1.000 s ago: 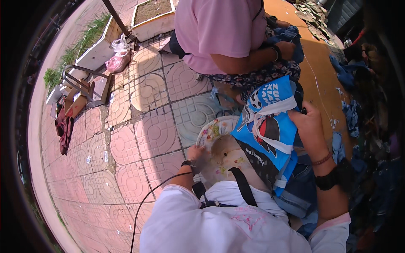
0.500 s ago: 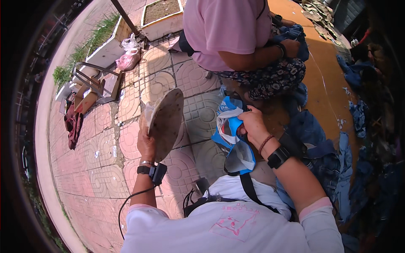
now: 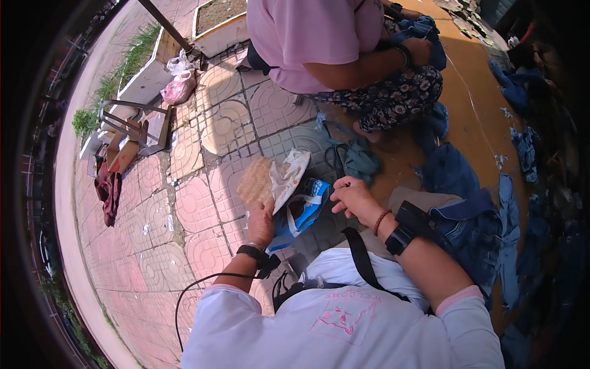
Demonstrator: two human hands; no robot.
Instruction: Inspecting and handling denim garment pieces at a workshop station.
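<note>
My left hand [image 3: 261, 223] is closed on the edge of a hat [image 3: 255, 180], which has a tan woven part and white cloth on its right side. Against the hat's lower right lies a blue bag [image 3: 312, 202] with white trim and a dark opening. My right hand [image 3: 357, 200] is just right of the bag, fingers curled, with a small dark thing at the fingertips that I cannot make out. Beyond that hand a teal cloth bag [image 3: 361, 161] with a dark loop rests on the ground.
A person [image 3: 319, 55] in a pink top crouches ahead, handling denim. Jeans [image 3: 452, 175] and denim strips lie to the right on an orange sheet [image 3: 464, 104]. Far left are an overturned stool [image 3: 138, 126], a pink plastic bag [image 3: 178, 88] and planters [image 3: 221, 34].
The hat has moved right and tilted, coming against the blue bag. My right hand has come off the bag's rim. The bag sits lower and to the left. The teal bag shows now.
</note>
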